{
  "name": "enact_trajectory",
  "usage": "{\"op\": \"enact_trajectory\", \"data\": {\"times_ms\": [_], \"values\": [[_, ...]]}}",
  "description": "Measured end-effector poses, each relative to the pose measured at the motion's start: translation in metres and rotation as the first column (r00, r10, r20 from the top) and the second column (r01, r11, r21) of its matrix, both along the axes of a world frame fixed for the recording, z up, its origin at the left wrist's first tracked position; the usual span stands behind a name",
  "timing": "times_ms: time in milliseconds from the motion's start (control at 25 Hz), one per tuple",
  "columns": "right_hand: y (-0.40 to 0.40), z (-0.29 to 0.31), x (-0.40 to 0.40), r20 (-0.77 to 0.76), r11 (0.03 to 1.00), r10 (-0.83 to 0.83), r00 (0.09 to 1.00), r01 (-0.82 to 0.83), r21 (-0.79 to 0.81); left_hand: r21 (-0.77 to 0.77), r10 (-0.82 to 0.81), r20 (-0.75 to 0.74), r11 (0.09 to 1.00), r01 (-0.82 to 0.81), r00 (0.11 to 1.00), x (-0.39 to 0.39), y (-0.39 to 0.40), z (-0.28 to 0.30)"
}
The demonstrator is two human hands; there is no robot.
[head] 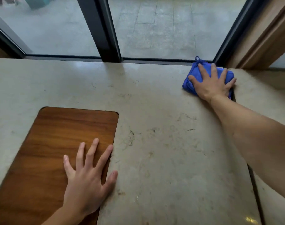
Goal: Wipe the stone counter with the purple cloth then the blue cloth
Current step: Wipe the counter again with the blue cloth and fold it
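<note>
Stone counter (154,143): beige, veined, widest stretch bare between hands. Wooden inset panel (57,143) near left. Right hand (211,83) at far right corner by window frame (98,30), fingers spread flat, pressing folded blue cloth (193,77). Left hand (88,176) splayed flat, straddling panel's right edge.

Polished, faintly veined stone counter (154,98); smooth glossy wood panel (65,135); soft folded blue cloth (193,75); dark metal window frame (106,30).

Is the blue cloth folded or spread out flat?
Folded. The blue cloth forms a thick, compact pad with layered edges under the flat right hand on the stone counter.
</note>
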State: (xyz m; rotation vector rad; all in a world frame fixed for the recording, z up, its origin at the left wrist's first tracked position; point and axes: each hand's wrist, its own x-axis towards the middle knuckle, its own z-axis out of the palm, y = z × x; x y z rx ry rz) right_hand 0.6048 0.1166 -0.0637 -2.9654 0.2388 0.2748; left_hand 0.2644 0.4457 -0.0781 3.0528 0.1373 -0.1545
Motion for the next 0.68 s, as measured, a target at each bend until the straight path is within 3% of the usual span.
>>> {"op": "enact_trajectory", "data": {"times_ms": [160,320,480,680], "values": [[0.049,0.001,0.048,0.009,0.979,0.204,0.979,-0.204,-0.003,0.027,-0.013,-0.002,1.000,0.013,1.000,0.004,0.000,-0.001],[0.103,0.000,0.022,0.026,0.914,0.406,0.913,-0.406,-0.023,0.038,0.010,-0.019,0.999,-0.009,1.000,0.005,-0.001,0.000],[0.110,-0.001,-0.058,0.010,0.871,0.491,0.871,-0.491,-0.009,0.015,0.023,-0.056,1.000,-0.022,0.998,0.006,0.001,0.003],[0.097,-0.001,-0.230,0.019,0.880,0.475,0.880,-0.474,-0.015,-0.023,0.027,-0.055,0.999,-0.028,0.998,0.007,0.000,0.008]]}}
